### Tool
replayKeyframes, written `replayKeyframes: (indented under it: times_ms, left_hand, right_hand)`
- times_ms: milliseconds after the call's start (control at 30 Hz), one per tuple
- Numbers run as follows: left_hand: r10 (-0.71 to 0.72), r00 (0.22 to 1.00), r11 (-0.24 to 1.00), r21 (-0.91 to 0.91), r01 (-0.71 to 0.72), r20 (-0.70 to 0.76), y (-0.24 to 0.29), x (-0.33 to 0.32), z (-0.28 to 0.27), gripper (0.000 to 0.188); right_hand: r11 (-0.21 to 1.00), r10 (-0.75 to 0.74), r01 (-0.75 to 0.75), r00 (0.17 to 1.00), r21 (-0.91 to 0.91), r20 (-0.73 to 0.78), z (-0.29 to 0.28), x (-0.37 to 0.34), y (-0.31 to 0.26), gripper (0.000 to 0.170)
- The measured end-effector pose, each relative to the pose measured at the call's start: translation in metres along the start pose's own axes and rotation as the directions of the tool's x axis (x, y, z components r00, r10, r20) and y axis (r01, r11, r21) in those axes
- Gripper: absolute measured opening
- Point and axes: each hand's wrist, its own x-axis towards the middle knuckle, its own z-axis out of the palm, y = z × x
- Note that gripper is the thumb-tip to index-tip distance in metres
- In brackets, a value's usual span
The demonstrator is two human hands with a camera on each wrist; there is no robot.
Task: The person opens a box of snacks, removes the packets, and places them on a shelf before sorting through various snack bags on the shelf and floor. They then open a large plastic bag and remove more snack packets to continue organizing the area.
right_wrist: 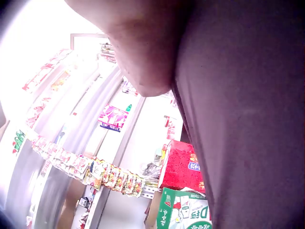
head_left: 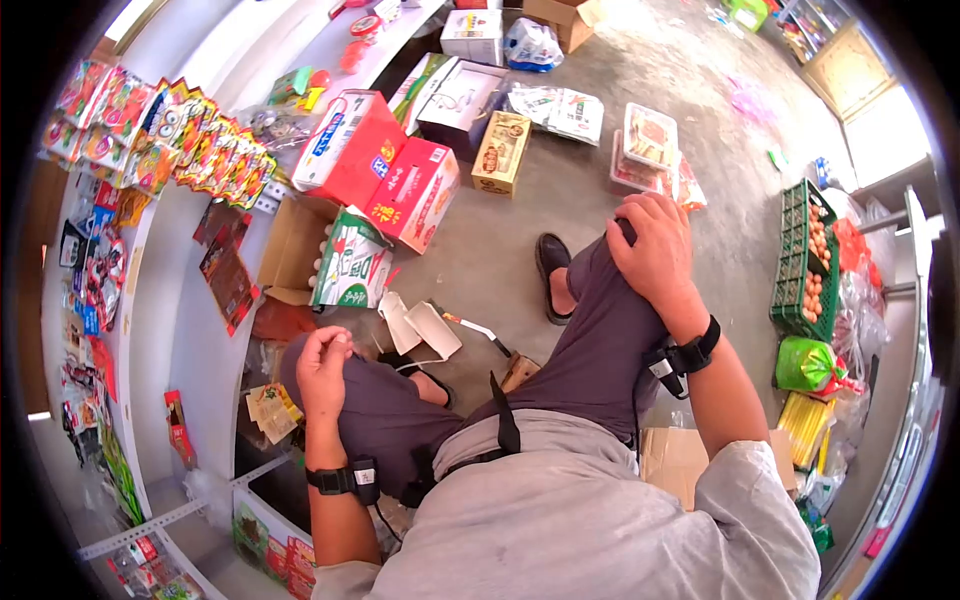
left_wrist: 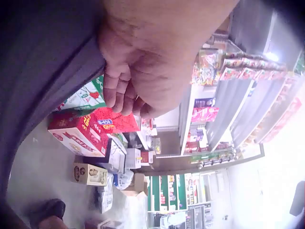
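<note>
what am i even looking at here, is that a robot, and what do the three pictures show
No robot: this is a seated person with two bare hands. The big round picture comes from a camera on the head, looking down. The other two come from small cameras strapped to the wrists: the left wrist camera and the right wrist camera.

Neither hand holds anything. The left hand is loosely curled by one leg; the right hand rests on the other knee.

On the floor are red boxes, a yellowish box, a green and white pack, a clear tub and a green crate with eggs in it. Snack packets hang beside the shelves.
</note>
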Motion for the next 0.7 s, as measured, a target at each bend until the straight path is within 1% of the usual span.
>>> replayKeyframes:
  times_ms: [33,67,133,167,267,300,400,467,500,533,567,633,700]
  left_hand:
    - [0.047,0.998,0.999,0.014,-0.047,0.034,0.008,0.0,0.011,0.011]
    - [0.072,0.995,0.993,0.085,-0.077,0.064,0.016,0.002,0.021,0.011]
    - [0.136,0.981,0.963,0.216,-0.163,0.138,0.037,0.008,0.039,0.011]
    - [0.128,0.98,0.966,0.204,-0.158,0.15,0.049,0.008,0.044,0.011]
    - [0.175,0.963,0.984,-0.016,-0.175,0.205,0.055,0.013,0.045,0.012]
    - [0.17,0.958,0.982,-0.122,-0.145,0.232,0.058,0.012,0.045,0.013]
    - [0.158,0.944,0.966,-0.243,-0.087,0.291,0.047,0.016,0.033,0.015]
    - [0.161,0.959,0.956,-0.278,-0.092,0.235,0.011,0.027,0.018,0.014]
    - [0.163,0.965,0.95,-0.297,-0.097,0.207,-0.002,0.032,0.009,0.014]
    - [0.147,0.975,0.932,-0.353,-0.08,0.167,-0.002,0.032,0.001,0.015]
    - [0.139,0.977,0.894,-0.444,-0.054,0.161,-0.002,0.03,-0.01,0.016]
    - [0.131,0.98,0.794,-0.607,-0.011,0.153,-0.003,0.025,-0.032,0.021]
    - [0.112,0.985,0.736,-0.677,0.008,0.133,-0.009,0.016,-0.041,0.022]
  right_hand:
    - [1.0,0.03,-0.03,1.0,-0.008,0.001,-0.004,-0.007,0.004,0.016]
    - [0.998,0.061,-0.061,0.998,-0.015,0.0,-0.009,-0.014,0.007,0.016]
    - [0.996,0.045,-0.048,0.998,-0.072,-0.042,-0.019,-0.033,0.012,0.017]
    - [0.995,0.027,-0.033,0.998,-0.097,-0.063,-0.022,-0.038,0.014,0.017]
    - [0.989,0.045,-0.052,0.998,-0.142,-0.054,-0.031,-0.047,0.014,0.018]
    - [0.985,0.065,-0.071,0.997,-0.155,-0.043,-0.033,-0.052,0.017,0.018]
    - [0.978,0.101,-0.103,0.995,-0.181,-0.017,-0.034,-0.065,0.031,0.019]
    - [0.975,0.122,-0.121,0.993,-0.189,-0.006,-0.038,-0.07,0.034,0.02]
    - [0.971,0.121,-0.117,0.993,-0.21,0.005,-0.046,-0.067,0.025,0.021]
    - [0.975,0.094,-0.091,0.996,-0.201,0.007,-0.056,-0.064,0.014,0.02]
    - [0.979,0.065,-0.062,0.998,-0.193,0.008,-0.065,-0.06,0.002,0.02]
    - [0.989,0.0,0.0,1.0,-0.147,0.001,-0.069,-0.048,-0.014,0.02]
    - [0.996,-0.058,0.057,0.998,-0.073,-0.016,-0.063,-0.038,-0.029,0.02]
